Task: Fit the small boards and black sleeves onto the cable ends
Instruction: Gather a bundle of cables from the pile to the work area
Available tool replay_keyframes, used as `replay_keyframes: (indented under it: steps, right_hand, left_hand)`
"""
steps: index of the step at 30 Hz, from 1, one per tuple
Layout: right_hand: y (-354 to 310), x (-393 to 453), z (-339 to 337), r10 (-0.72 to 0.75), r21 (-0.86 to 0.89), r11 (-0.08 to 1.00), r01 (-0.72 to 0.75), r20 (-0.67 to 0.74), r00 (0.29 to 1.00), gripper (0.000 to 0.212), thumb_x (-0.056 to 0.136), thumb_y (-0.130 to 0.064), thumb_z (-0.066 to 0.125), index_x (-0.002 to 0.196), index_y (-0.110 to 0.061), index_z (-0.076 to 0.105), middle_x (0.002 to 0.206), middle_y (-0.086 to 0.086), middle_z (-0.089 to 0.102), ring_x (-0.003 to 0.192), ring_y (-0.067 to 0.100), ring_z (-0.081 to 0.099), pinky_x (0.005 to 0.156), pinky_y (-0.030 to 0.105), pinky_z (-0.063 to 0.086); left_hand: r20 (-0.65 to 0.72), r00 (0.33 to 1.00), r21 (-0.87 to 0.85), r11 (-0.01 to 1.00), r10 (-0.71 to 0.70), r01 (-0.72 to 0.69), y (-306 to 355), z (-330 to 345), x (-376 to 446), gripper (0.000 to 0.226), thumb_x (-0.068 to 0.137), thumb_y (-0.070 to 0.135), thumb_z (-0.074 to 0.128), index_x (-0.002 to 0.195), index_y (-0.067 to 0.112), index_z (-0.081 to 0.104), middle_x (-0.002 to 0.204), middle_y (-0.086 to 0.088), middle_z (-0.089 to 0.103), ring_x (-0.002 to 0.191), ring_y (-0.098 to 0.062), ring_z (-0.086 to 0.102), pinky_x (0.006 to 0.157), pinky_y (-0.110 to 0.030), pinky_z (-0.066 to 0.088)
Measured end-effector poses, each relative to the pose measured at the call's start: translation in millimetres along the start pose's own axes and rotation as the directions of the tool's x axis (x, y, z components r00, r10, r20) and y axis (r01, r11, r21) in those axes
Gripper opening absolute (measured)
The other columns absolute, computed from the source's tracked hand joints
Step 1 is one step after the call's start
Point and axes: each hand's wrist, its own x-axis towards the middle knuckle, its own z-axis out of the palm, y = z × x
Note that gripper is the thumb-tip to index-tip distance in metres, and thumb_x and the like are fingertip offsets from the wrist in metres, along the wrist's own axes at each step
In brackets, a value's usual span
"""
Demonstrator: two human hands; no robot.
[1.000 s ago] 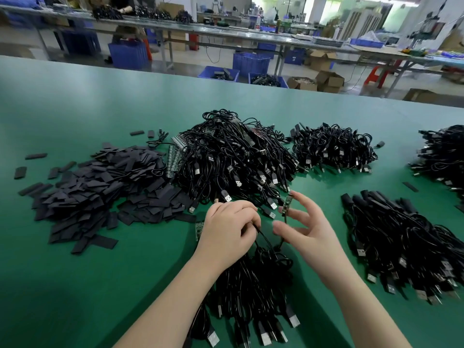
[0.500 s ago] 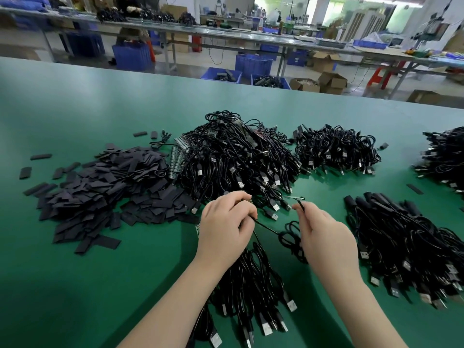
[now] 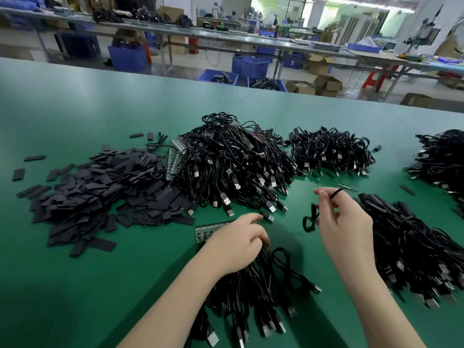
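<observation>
My right hand [image 3: 344, 222] pinches a thin black cable [image 3: 311, 219] above the green table; a small board [image 3: 347, 187] sticks out at its far end and a coiled loop hangs to the left. Lower down, my left hand [image 3: 241, 243] rests on a bundle of black USB cables [image 3: 253, 292] at the front, fingers curled over the strands. A strip of small green boards [image 3: 208, 231] lies just left of that hand. Flat black sleeves [image 3: 100, 197] lie heaped at the left.
A big heap of USB cables [image 3: 236, 169] fills the middle, with board strips [image 3: 173, 159] at its left edge. Smaller cable piles lie behind [image 3: 331, 151], at the right [image 3: 414, 249] and at the far right edge [image 3: 444, 159]. Benches and blue crates stand beyond the table.
My hands have parted: the right one carried the cable with its board up and to the right, and the left one dropped onto the front cable bundle.
</observation>
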Motion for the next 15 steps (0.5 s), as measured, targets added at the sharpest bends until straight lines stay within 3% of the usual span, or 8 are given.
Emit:
replay_keyframes:
  steps: [1,3,5,7,9,11,12,15]
  right_hand:
    - [-7,1,0,-0.036,0.018,0.999,0.037,-0.02,0.999,0.019,0.102,-0.031,0.048,0.098,-0.027,0.066,0.077,-0.007,0.063,0.068,0.01,0.059,0.058,0.025,0.04]
    - [-20,2,3,-0.059,0.106,0.993,0.061,-0.02,0.998,0.017,0.101,-0.028,0.052,0.092,-0.035,0.064,0.08,-0.009,0.067,0.071,0.011,0.066,0.062,0.023,0.047]
    - [-31,1,10,-0.014,0.288,0.958,0.001,0.042,0.999,0.02,0.099,-0.024,0.056,0.09,-0.038,0.067,0.081,-0.008,0.072,0.075,0.014,0.071,0.067,0.027,0.055]
    - [-43,-1,22,0.057,0.521,0.84,-0.15,0.191,0.98,0.019,0.098,-0.018,0.059,0.093,-0.032,0.071,0.087,-0.007,0.076,0.078,0.013,0.074,0.067,0.024,0.057]
    - [-57,-5,39,0.096,0.687,0.615,-0.387,0.422,0.902,0.017,0.099,-0.017,0.057,0.097,-0.024,0.072,0.093,-0.003,0.077,0.079,0.011,0.073,0.068,0.022,0.057]
    - [-69,-12,58,0.09,0.683,0.431,-0.589,0.618,0.781,0.018,0.1,-0.022,0.055,0.099,-0.02,0.073,0.094,0.0,0.077,0.076,0.011,0.072,0.069,0.025,0.058]
    - [-72,-16,67,0.092,0.636,0.405,-0.657,0.687,0.721,0.019,0.1,-0.024,0.056,0.097,-0.021,0.074,0.091,0.0,0.077,0.073,0.011,0.071,0.069,0.028,0.058]
    - [-68,-28,87,0.135,0.503,0.471,-0.725,0.771,0.622,0.019,0.098,-0.03,0.06,0.089,-0.022,0.074,0.086,0.002,0.073,0.077,0.014,0.068,0.069,0.031,0.056]
  left_hand:
    - [-0.033,0.999,-0.05,0.999,0.018,-0.019,2,1,2,0.032,0.096,0.022,0.035,0.103,0.033,0.064,0.151,0.011,0.035,0.119,-0.003,0.05,0.091,-0.029,0.045]
    - [-0.231,0.973,-0.123,0.991,0.019,-0.049,6,-2,5,0.028,0.098,0.018,0.038,0.11,0.028,0.062,0.138,0.013,0.047,0.106,0.005,0.051,0.091,-0.025,0.047]
    - [-0.475,0.879,-0.174,0.983,-0.037,-0.053,4,-10,4,0.025,0.098,0.022,0.043,0.116,0.026,0.059,0.12,0.018,0.053,0.104,0.01,0.047,0.094,-0.02,0.045]
    - [-0.643,0.762,-0.212,0.974,-0.078,-0.08,-1,-21,-2,0.028,0.097,0.031,0.044,0.121,0.025,0.055,0.114,0.02,0.051,0.107,0.012,0.046,0.095,-0.012,0.039]
    - [-0.756,0.653,-0.175,0.977,-0.051,-0.126,-6,-29,-10,0.032,0.096,0.034,0.043,0.123,0.021,0.055,0.114,0.019,0.051,0.11,0.011,0.046,0.095,-0.007,0.035]
    - [-0.812,0.583,-0.082,0.99,0.001,-0.116,-8,-34,-17,0.031,0.097,0.03,0.043,0.121,0.018,0.057,0.115,0.013,0.055,0.109,0.003,0.052,0.095,-0.019,0.042]
    - [-0.82,0.571,-0.03,0.996,0.024,-0.085,-7,-34,-19,0.029,0.096,0.028,0.044,0.119,0.018,0.059,0.115,0.011,0.059,0.108,-0.004,0.055,0.093,-0.027,0.044]
    - [-0.817,0.571,0.125,0.992,0.084,0.033,-6,-32,-20,0.026,0.093,0.023,0.045,0.109,0.024,0.066,0.111,0.011,0.065,0.104,-0.009,0.059,0.099,-0.038,0.043]
